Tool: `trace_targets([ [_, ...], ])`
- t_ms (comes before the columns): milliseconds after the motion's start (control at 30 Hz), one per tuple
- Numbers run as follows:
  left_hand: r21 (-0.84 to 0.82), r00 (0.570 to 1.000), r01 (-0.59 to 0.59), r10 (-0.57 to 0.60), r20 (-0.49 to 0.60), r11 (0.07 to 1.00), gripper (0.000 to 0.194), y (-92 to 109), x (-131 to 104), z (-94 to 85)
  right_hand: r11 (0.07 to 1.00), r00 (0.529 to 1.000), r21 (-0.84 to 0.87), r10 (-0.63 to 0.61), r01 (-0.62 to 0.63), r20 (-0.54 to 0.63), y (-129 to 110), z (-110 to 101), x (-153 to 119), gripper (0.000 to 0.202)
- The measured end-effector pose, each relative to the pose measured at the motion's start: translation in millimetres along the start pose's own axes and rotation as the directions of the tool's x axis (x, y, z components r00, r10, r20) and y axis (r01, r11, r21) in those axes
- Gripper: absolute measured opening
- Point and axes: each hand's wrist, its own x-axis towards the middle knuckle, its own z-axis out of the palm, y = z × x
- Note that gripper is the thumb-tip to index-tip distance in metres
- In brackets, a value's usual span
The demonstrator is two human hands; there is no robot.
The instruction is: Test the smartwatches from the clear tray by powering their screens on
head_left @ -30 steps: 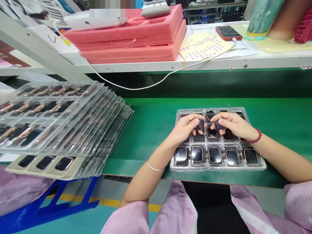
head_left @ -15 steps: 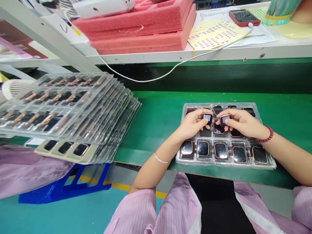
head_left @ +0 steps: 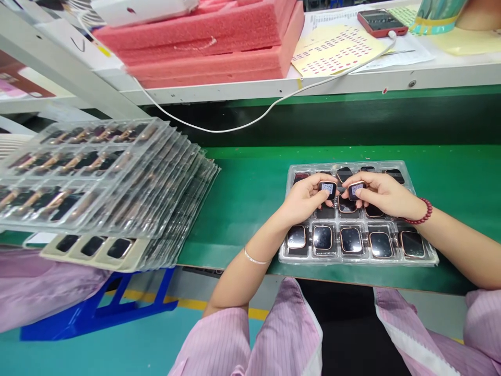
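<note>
Left hand (head_left: 305, 198) and right hand (head_left: 387, 196) have hardly budged over the tray (head_left: 359, 260), but both lit screens now show square codes, which they didn't a second ago. Left's got one watch (head_left: 327, 189) pinched between thumb and fingers, right's pinching another watch (head_left: 356, 191) just beside it, both faces up. More watches sit in the clear tray's pockets below, on the green table (head_left: 242, 209). Off to the left there's a leaning tray stack (head_left: 156, 198), and up on the shelf (head_left: 235, 94), red foam (head_left: 207, 49) and a phone (head_left: 382, 23) with a white cable (head_left: 235, 130).
</note>
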Motion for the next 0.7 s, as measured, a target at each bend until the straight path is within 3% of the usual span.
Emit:
trace_targets([
  [367, 0.017, 1.0, -0.008, 0.008, 0.005, 1.0, 0.03, -0.3, -0.9, -0.5, 0.997, 0.999, -0.06, -0.046, 0.045, -0.005, -1.2, 1.5, -0.4, 0.024],
  [567, 0.007, 0.999, -0.038, 0.038, 0.028, 0.999, 0.033, -4.3, 0.1, -2.4, 0.998, 0.998, 0.021, -0.056, 0.055, 0.018, -1.7, -1.9, -1.0, 0.03],
  [700, -0.01, 0.998, -0.063, 0.063, 0.006, 0.998, 0.031, -5.9, 0.9, -1.4, 0.993, 0.993, -0.031, -0.116, 0.115, -0.028, -0.5, 0.3, -0.4, 0.021],
])
